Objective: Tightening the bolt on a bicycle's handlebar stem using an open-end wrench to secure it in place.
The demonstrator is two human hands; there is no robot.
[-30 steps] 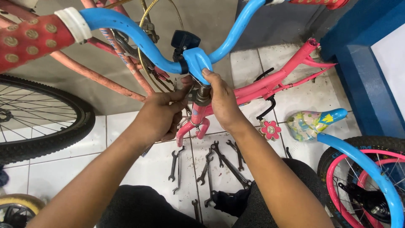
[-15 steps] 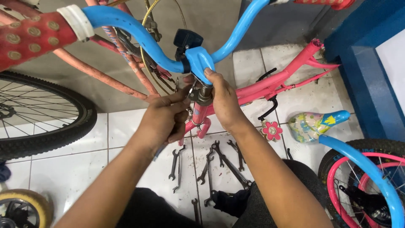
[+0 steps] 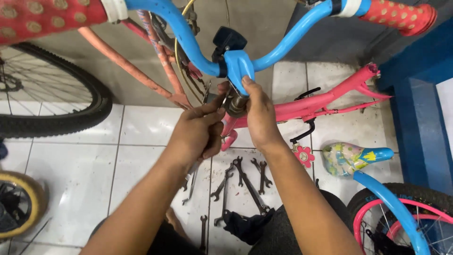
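The left hand [image 3: 196, 134] hides most of its wrench [image 3: 206, 97].

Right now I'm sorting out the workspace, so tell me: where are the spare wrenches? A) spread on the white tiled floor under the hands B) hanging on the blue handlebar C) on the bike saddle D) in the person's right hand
A: the wrenches lie loose on the white tiled floor, below the left hand and right hand working at the stem.

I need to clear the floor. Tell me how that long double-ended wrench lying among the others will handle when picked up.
The long wrench looks like solid metal, so probably stiff and heavy for its size. It lies flat on the smooth tile floor, so it would likely slide, not roll. It crosses neighbouring wrenches, which may shift.
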